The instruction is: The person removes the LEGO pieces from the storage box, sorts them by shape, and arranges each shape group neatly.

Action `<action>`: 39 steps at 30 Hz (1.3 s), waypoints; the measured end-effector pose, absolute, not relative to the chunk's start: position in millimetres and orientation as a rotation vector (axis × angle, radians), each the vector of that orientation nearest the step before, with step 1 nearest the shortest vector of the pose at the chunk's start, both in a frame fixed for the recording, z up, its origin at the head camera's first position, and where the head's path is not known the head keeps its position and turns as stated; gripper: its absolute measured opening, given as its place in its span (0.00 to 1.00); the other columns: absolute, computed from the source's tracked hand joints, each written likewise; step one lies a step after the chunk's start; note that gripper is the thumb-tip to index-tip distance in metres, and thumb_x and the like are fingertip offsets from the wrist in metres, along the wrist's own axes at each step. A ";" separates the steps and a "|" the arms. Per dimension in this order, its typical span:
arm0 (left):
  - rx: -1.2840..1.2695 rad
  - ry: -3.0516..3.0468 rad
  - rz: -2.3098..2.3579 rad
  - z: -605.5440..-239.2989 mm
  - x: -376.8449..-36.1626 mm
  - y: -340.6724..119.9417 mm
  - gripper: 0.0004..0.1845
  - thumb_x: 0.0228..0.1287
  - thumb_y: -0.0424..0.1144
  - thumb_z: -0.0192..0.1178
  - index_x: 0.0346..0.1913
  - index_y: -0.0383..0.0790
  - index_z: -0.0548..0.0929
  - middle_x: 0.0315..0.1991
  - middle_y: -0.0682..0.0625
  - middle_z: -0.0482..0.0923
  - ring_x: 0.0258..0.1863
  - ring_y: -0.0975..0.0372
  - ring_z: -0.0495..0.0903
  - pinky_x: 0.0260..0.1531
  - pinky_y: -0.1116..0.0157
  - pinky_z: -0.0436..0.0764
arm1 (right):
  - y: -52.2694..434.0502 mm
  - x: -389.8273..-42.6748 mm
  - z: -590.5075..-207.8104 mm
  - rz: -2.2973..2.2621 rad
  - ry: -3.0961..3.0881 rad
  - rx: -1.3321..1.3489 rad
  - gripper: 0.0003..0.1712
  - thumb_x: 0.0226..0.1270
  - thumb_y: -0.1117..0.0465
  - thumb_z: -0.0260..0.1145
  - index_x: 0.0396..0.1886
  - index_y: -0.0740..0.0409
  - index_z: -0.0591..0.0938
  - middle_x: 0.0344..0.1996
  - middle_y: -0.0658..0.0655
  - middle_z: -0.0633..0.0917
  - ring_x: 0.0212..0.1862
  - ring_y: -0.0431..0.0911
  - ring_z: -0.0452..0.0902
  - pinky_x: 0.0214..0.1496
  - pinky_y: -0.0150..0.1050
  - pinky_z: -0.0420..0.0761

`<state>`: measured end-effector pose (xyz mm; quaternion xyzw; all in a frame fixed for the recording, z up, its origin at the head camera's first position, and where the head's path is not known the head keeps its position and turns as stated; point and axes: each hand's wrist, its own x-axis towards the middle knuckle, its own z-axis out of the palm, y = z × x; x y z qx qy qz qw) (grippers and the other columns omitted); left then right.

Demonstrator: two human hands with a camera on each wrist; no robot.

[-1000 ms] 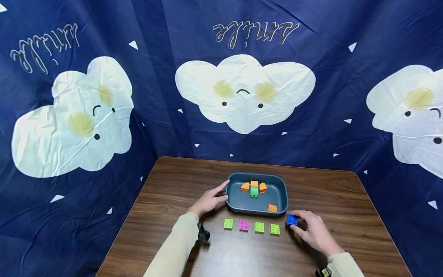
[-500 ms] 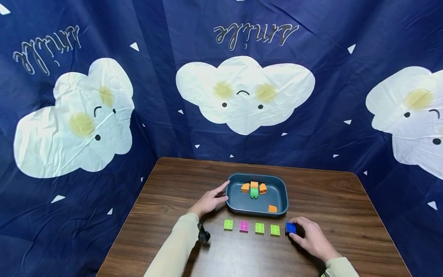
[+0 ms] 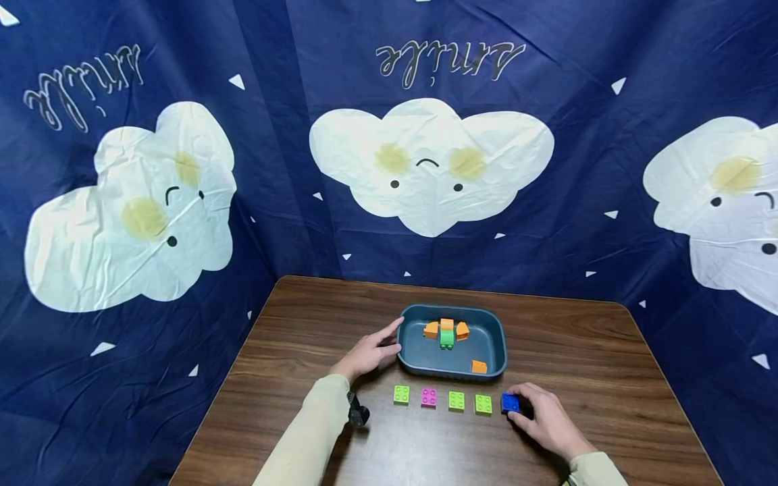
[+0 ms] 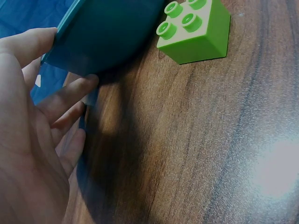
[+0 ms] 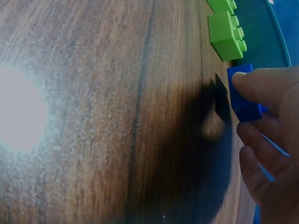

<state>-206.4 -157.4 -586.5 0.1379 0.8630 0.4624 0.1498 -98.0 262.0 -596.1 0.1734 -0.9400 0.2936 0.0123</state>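
Note:
My right hand (image 3: pixel 549 420) pinches a blue toy building brick (image 3: pixel 510 403) between thumb and fingers at the right end of a row of bricks. In the right wrist view the thumb lies against the side of the blue brick (image 5: pixel 243 95). To its left in the row come a lime green brick (image 3: pixel 483 404), another lime brick (image 3: pixel 456 401), a pink brick (image 3: pixel 428 397) and a third lime brick (image 3: pixel 401 395). My left hand (image 3: pixel 367 354) touches the left wall of a dark teal tray (image 3: pixel 404 358) with extended fingers, as the left wrist view also shows.
Inside the tray lie a green brick (image 3: pixel 446 339) and several orange pieces, one (image 3: pixel 479 366) alone near its front right corner. The wooden table (image 3: pixel 340 307) ends at a dark blue cloth backdrop (image 3: pixel 273 223) printed with clouds.
My right hand has moved the blue brick slightly toward me, from near the tray's corner into line with the row. The left hand has stayed at the tray.

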 end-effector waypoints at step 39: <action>0.377 2.484 1.337 -585.4 -204.4 -157.4 0.35 0.79 0.50 0.60 0.82 0.74 0.60 0.74 0.49 0.74 0.71 0.54 0.75 0.74 0.44 0.68 | 264.7 -94.4 -604.0 0.865 -2.916 0.580 0.21 0.56 0.63 0.83 0.48 0.47 0.86 0.45 0.41 0.85 0.48 0.37 0.82 0.51 0.42 0.86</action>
